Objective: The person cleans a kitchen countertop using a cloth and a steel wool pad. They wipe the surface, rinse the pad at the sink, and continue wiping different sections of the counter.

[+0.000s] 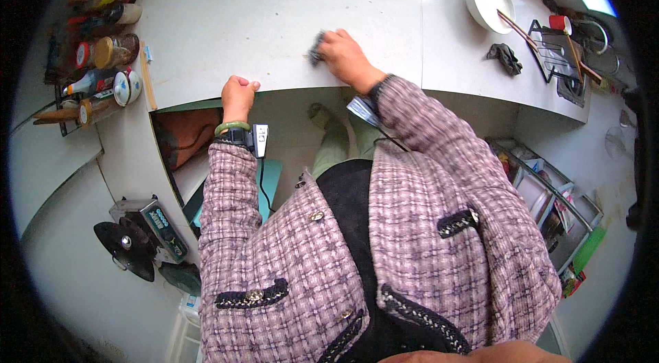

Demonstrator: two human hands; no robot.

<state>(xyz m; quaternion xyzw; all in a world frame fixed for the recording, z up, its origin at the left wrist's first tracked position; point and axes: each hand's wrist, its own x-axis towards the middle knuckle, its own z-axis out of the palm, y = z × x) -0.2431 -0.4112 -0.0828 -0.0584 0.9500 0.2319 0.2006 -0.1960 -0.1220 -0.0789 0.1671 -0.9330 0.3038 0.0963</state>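
Observation:
My right hand (346, 56) is pressed to the white countertop (216, 28) near its front edge. Its fingers are closed on a dark grey scouring pad (316, 49), blurred, so whether it is steel wool is unclear. Small crumbs lie scattered on the counter beyond it. My left hand (239, 97) rests at the counter's front edge with fingers curled, and nothing shows in it. A green bangle and a strapped device sit on that wrist.
At the right stand a white bowl (489, 5) with chopsticks across its rim, a crumpled dark cloth (505, 58) and a black wire rack (551, 51). Jars and bottles (116, 51) line the left end. A lidded black pan (125, 244) sits lower left; a metal shelf (558, 198) stands lower right.

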